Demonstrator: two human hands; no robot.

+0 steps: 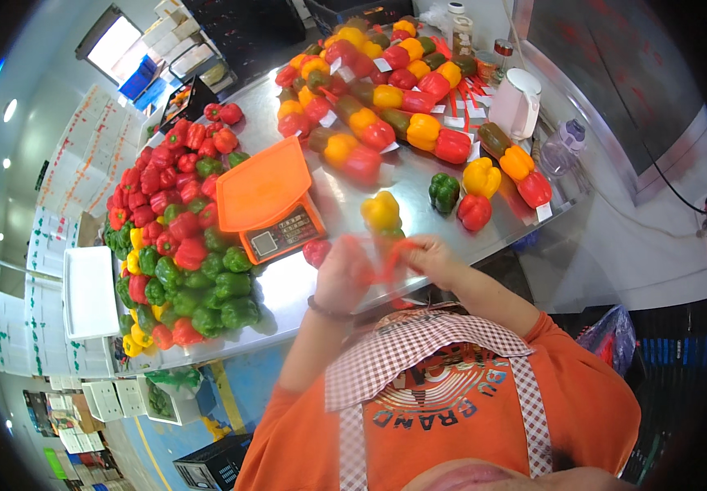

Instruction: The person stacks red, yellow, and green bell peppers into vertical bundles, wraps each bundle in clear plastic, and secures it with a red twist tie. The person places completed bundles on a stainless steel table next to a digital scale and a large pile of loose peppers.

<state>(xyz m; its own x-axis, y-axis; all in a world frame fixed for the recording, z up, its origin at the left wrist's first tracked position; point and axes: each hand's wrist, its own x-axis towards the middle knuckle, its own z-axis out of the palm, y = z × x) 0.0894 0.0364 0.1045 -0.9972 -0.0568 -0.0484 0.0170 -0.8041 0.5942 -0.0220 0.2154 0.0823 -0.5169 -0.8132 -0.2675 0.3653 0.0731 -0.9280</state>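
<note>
My left hand (344,279), blurred and with a dark band at the wrist, grips red strip or netting material. My right hand (433,261) pinches a looped part of the same red material (393,261). Just beyond both hands are a yellow bell pepper (380,210) and a green one partly hidden behind it; whether the red material encloses them is too blurred to tell. A red bell pepper (316,253) lies beside my left hand. Farther right sit a green pepper (444,193), a yellow pepper (482,178) and a red pepper (474,212), close together.
An orange scale (264,184) stands left on the metal table (295,291). Beyond it spreads a large pile of loose bell peppers (169,184). Rows of green, yellow and red pepper packs (424,132) with white tags lie ahead. A kettle (515,104) and bottle (562,147) stand right.
</note>
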